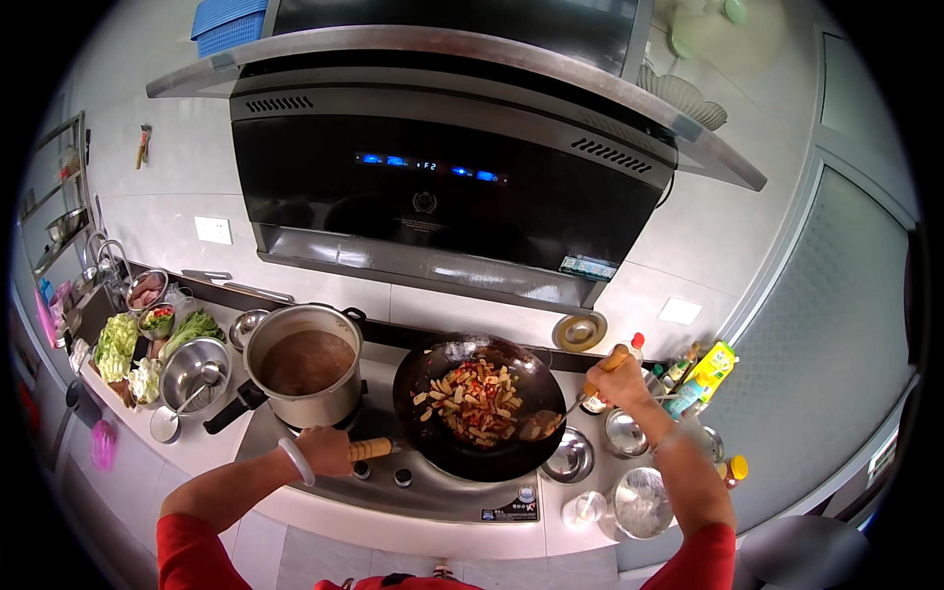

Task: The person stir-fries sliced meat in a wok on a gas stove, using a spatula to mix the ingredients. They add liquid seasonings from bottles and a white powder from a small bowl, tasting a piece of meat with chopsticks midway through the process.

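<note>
My left hand [324, 450] is closed round the wooden handle [374, 448] of a black wok [433, 362] on the steel gas hob [266, 439]. The wok holds pieces of browned food with red bits [472, 401]. My right hand [615, 382] grips a spatula by its wooden handle [619, 356]; the spatula's head [540, 424] rests low in the wok's right side, among some food. To the left of the wok stands a steel pressure pot [305, 359] with brown liquid and a black handle, near my left hand.
Steel bowls [197, 374], cabbage [119, 345] and a sink [83, 311] lie left. Bottles [708, 374], small bowls [570, 454] and a larger bowl [644, 501] crowd the right counter. A dark range hood [442, 197] overhangs the hob; a frosted door [806, 324] stands right.
</note>
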The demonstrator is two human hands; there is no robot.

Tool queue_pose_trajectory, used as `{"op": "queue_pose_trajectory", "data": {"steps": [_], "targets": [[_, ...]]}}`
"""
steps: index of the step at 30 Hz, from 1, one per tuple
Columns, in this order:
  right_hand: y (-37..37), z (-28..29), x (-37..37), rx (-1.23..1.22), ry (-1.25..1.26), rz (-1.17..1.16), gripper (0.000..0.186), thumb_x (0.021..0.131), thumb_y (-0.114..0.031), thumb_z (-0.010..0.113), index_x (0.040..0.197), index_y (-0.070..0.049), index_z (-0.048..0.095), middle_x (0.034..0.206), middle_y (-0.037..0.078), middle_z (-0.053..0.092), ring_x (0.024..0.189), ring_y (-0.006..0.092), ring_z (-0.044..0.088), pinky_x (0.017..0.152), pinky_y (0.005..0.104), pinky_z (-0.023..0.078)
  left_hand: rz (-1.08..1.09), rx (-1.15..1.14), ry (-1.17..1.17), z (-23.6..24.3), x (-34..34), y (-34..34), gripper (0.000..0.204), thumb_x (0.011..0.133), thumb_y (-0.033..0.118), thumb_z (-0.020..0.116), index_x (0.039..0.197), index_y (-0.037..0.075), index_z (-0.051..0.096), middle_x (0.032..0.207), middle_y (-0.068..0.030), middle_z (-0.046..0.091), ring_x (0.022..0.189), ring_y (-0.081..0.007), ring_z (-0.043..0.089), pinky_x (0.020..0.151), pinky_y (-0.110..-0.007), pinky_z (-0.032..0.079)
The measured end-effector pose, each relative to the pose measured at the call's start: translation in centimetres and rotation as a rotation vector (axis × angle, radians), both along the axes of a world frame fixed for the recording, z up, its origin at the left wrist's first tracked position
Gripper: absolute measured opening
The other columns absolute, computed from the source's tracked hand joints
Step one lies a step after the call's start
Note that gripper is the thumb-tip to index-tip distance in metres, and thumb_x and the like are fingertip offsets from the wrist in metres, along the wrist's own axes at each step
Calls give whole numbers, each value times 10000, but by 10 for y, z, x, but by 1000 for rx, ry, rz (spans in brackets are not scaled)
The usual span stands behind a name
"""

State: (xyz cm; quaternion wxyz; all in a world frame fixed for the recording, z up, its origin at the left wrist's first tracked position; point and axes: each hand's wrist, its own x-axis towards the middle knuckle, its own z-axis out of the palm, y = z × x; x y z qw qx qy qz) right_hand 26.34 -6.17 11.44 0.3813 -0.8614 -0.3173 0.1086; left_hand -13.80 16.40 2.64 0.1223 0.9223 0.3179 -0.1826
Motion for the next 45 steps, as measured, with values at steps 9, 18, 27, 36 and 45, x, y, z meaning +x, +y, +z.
{"op": "queue_pose_trajectory", "data": {"steps": [9,18,27,36,45], "targets": [[20,-133,-20,494,349,79,113,832,-134,650,841,-22,646,706,67,643,533,128,586,483,259,486,-4,-11,23,-13,4,10,380,672,336,704,864,9,673,671,-133,660,684,-266,668,689,-380,527],[5,-51,-17,248,35,487,147,766,-171,683,868,-66,677,827,102,695,771,166,676,706,266,528,-1,5,-8,-5,2,7,347,687,333,697,811,10,661,566,-96,629,586,-247,654,642,-349,530],[18,-42,52,150,-221,367,148,756,-167,695,812,-31,682,782,82,692,741,150,663,701,271,524,-12,21,29,-16,3,17,421,679,384,722,860,8,663,822,-186,669,816,-348,652,778,-422,512],[41,-63,6,400,146,856,118,800,-54,659,915,-40,679,894,54,691,819,120,639,781,245,507,3,15,44,-15,0,18,434,683,371,726,921,14,659,847,-191,670,846,-359,648,793,-429,507],[-9,-5,20,18,155,70,174,747,-172,650,765,1,646,644,92,639,486,143,584,445,257,469,28,-28,38,-5,3,11,416,683,352,740,891,-1,665,790,-195,667,802,-342,658,757,-420,509]]}}
